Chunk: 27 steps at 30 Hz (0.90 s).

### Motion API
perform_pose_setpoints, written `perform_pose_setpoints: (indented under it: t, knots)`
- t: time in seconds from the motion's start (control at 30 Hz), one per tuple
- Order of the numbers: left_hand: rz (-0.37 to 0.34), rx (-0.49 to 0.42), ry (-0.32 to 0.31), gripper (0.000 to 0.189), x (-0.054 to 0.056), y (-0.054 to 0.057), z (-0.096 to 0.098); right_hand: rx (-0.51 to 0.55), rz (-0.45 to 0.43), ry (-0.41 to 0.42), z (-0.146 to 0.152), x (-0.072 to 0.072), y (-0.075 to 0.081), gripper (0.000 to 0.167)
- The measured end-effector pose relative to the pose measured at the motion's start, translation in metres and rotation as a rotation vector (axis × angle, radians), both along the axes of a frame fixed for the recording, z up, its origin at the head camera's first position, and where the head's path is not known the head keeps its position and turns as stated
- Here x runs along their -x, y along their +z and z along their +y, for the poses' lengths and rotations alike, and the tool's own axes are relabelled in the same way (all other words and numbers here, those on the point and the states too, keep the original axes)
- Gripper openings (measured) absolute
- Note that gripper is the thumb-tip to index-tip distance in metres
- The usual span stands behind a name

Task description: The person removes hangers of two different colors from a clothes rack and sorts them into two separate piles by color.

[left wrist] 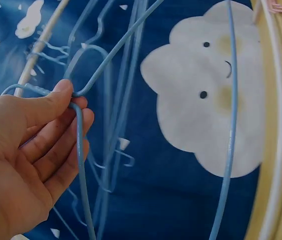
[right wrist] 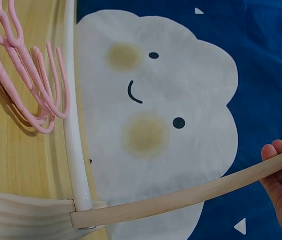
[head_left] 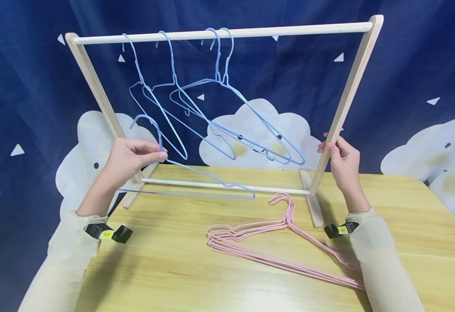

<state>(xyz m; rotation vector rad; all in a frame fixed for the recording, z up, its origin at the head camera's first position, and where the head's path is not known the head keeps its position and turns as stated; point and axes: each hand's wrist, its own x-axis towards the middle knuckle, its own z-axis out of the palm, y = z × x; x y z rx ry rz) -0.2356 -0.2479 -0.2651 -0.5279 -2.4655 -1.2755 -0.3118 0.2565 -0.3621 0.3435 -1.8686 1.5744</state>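
My left hand (head_left: 131, 158) pinches a blue wire hanger (head_left: 196, 170) just below its hook, between thumb and fingers. That hanger is held below the top rail, apart from it, its hook pointing up and to the left. In the left wrist view the thumb of the left hand (left wrist: 36, 145) presses on the twisted neck of the hanger (left wrist: 82, 160). On the right, my right hand (head_left: 344, 160) grips the side post of a wooden clothes rack (head_left: 346, 104). Several blue hangers (head_left: 208, 123) hang from the top rail, mostly on its left half.
A pile of pink hangers (head_left: 250, 255) lies on the wooden table (head_left: 165, 264), in front of the rack and near the right forearm. The rack's white lower bar (head_left: 219, 186) runs between its feet. Behind hangs a dark blue curtain (head_left: 289, 78) with cloud prints.
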Motion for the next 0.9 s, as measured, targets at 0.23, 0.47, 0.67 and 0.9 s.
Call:
perform_pose_setpoints:
  t: [0.23, 0.47, 0.67, 0.9]
  knots:
    - [-0.151, 0.001, -0.040, 0.018, 0.010, -0.042, -0.002, -0.006, -0.001, -0.008, 0.000, -0.001, 0.002, 0.022]
    - [-0.271, -0.067, 0.005, 0.021, 0.028, -0.076, 0.001, 0.001, -0.007, -0.004, -0.002, -0.003, 0.001, 0.020]
    - [-0.320, 0.003, 0.104, 0.023, 0.044, -0.095, 0.010, 0.008, 0.008, 0.005, -0.003, -0.003, 0.001, 0.020]
    - [-0.422, 0.074, 0.102, 0.020, 0.056, -0.116, 0.025, 0.013, -0.001, 0.007, -0.003, -0.003, 0.001, 0.021]
